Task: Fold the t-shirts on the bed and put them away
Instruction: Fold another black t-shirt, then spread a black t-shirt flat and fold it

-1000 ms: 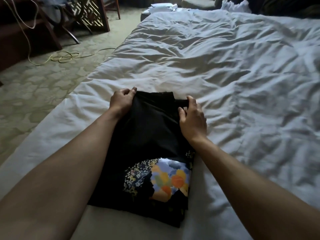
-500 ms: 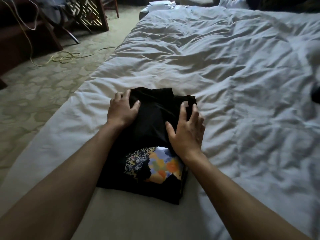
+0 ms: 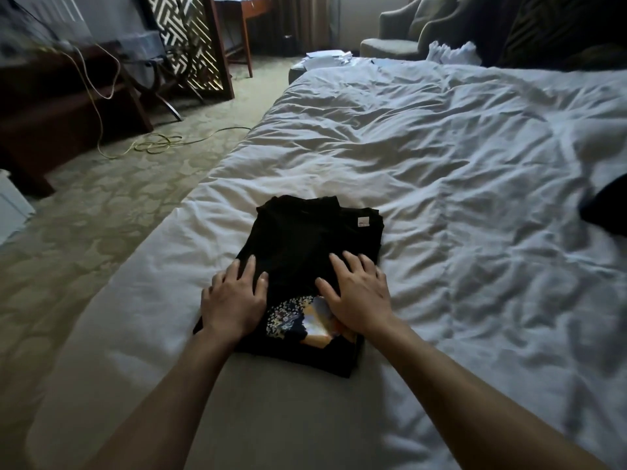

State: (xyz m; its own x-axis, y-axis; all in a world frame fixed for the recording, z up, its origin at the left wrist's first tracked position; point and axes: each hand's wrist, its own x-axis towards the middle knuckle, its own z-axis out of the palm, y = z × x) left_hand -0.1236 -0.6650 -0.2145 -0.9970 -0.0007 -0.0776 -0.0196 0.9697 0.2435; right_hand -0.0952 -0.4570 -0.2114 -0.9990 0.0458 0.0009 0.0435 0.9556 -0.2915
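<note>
A black t-shirt (image 3: 305, 239) lies folded into a rectangle on the white bed (image 3: 441, 171), near its left edge. A colourful print shows on its near part and a small white label at its far right corner. My left hand (image 3: 234, 296) lies flat on the shirt's near left side with fingers spread. Flat on the near right side, partly over the print, rests my right hand (image 3: 356, 293). Neither hand grips the cloth.
A dark garment (image 3: 607, 208) lies at the bed's right edge. White cloths (image 3: 451, 56) sit at the far end beside an armchair (image 3: 407, 32). Left of the bed are patterned carpet, a yellow cable (image 3: 163, 144), dark wooden furniture and a lattice screen (image 3: 193, 42).
Both hands have slid back along the folded shirt from its far edge toward me, fingers now flat. The far edge and label are uncovered. The camera tilted up.
</note>
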